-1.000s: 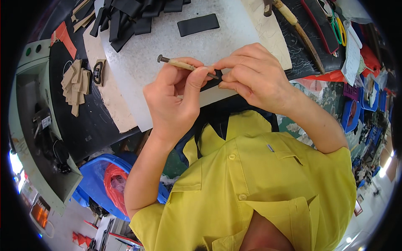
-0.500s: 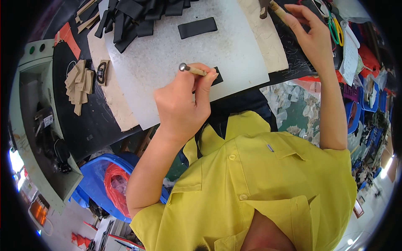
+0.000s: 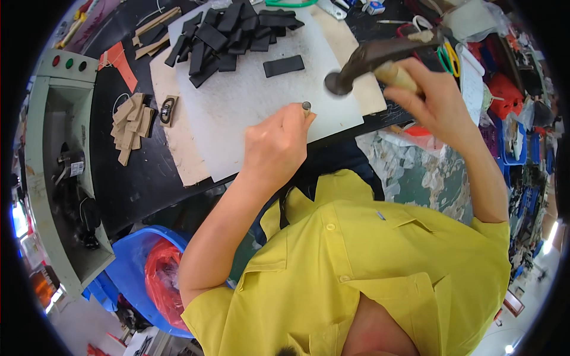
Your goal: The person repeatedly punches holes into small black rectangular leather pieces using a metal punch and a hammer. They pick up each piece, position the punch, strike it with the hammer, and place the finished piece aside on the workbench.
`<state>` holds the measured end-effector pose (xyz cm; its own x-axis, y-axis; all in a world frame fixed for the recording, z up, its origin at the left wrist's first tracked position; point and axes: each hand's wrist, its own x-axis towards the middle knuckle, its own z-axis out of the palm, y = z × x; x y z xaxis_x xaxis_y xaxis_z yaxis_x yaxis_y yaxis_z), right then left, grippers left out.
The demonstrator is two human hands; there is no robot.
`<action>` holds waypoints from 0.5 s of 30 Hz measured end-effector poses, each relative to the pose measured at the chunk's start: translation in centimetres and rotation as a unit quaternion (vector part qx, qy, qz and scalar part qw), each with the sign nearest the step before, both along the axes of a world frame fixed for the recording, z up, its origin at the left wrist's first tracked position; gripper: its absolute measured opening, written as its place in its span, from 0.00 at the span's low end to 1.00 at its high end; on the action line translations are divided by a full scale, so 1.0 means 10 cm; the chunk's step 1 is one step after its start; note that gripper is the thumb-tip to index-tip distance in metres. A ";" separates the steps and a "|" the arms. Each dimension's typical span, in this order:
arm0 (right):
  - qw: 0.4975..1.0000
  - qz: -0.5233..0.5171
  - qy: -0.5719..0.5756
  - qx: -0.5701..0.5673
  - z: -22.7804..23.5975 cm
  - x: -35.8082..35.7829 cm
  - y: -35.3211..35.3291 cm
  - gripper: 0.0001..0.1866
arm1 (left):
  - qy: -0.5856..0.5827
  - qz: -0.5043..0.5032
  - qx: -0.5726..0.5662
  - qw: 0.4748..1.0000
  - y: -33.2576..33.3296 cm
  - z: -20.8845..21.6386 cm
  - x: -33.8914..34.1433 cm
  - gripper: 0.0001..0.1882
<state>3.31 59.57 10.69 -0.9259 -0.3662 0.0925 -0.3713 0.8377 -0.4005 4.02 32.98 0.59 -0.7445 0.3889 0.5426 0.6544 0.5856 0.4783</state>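
Note:
My left hand (image 3: 276, 145) grips a metal punch (image 3: 306, 107) held upright on the white cutting board (image 3: 249, 101); only its round top end shows above my fingers. My right hand (image 3: 433, 98) holds a hammer (image 3: 365, 59) by its wooden handle, the dark head raised just right of the punch top. Whatever sits under the punch is hidden by my left hand. A single black strip (image 3: 284, 65) lies on the board beyond the punch.
A pile of black strips (image 3: 228, 29) fills the board's far end. Tan pieces (image 3: 132, 121) and a small buckle piece (image 3: 168, 111) lie on the black bench at left. A grey machine (image 3: 59, 160) stands far left, a blue bin (image 3: 148, 273) below. Scissors and clutter crowd the right.
My right hand left the punch, reached to the far right, took the hammer and brought it over near the punch. My left hand turned the punch upright on the board.

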 end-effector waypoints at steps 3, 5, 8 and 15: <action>0.971 0.028 0.032 -0.237 0.39 0.08 -0.19 0.13 | 0.008 -0.006 0.011 1.000 0.03 0.05 -0.01 0.12; 0.870 0.049 -0.018 -0.491 0.56 0.14 -0.23 0.09 | -0.003 -0.009 -0.005 1.000 0.02 0.04 0.01 0.11; 0.975 0.076 0.127 -0.165 0.42 0.00 -0.29 0.13 | -0.008 -0.008 -0.028 1.000 0.03 0.06 0.00 0.10; 0.988 0.056 0.103 0.103 -0.10 0.11 -0.21 0.19 | -0.038 -0.008 0.018 0.999 -0.02 0.00 0.00 0.07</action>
<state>4.41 57.47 9.70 -0.8482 -0.4952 0.1879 -0.5214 0.8431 -0.1318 3.99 32.80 0.63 -0.7785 0.3817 0.4983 0.6239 0.5567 0.5484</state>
